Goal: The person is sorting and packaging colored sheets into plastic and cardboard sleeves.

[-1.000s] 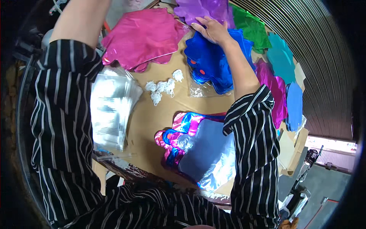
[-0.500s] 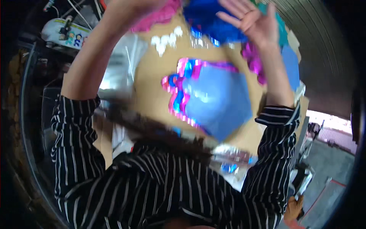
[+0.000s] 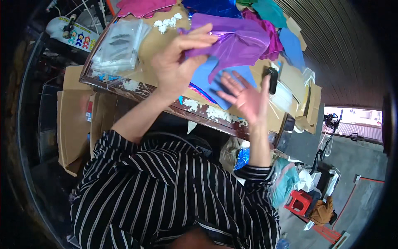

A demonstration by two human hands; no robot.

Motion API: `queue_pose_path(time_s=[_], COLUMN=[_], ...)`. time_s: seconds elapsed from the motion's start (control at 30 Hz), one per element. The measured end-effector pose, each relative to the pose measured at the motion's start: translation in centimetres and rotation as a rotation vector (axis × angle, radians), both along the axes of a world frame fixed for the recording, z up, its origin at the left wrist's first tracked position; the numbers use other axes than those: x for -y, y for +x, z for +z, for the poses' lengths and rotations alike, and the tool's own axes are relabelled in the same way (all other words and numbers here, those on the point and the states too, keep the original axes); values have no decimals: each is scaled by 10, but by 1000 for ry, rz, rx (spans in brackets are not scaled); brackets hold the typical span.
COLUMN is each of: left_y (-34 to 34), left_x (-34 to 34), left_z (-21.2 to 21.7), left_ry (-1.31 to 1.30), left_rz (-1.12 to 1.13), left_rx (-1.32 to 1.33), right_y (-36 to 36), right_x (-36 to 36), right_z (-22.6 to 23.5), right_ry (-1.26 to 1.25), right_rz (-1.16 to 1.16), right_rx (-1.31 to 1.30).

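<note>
A glossy purple sheet is spread out and creased over a light blue sheet, with one corner pointing down toward me. My left hand is at the purple sheet's left side, its curved fingers closed on it. The exact grip is blurred. Below the sheets' lower right edge, my right hand shows its palm with the fingers spread, holding nothing. A strip of shiny pink and blue trim shows at the lower left edge of the light blue sheet.
Clear plastic bags lie on the worn table at left, near small white pieces. Pink, dark blue and teal material lines the far side. A black object lies at right; an open cardboard box stands left.
Both hands have come back toward me from the far side of the table. The purple sheet now covers much of the light blue sheet. My view has shifted, showing more floor.
</note>
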State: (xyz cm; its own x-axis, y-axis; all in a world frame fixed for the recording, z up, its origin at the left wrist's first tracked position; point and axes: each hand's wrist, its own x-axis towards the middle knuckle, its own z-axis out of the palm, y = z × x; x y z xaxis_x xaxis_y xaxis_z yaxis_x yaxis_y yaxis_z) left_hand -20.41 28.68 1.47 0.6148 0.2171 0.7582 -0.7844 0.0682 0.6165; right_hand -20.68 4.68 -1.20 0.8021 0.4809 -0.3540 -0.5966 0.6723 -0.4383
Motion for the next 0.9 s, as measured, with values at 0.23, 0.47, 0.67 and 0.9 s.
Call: queue_pose_path(time_s=[0.23,0.47,0.67,0.9], left_y=[-56,-68,-62,-69], left_x=[34,19,-6,-34], left_z=[-10,-26,-74,-89], left_ry=[251,648,827,864], left_rz=[-170,-12,238,224], left_rx=[121,154,-133,-319], right_y=[-17,-32,-22,6], right_x=[25,59,69,43], right_z=[-28,-20,-40,-57], right_ry=[309,-343,-875,-911], right_rz=[-160,-519,-523,-526], right_rx=[173,174,355,345])
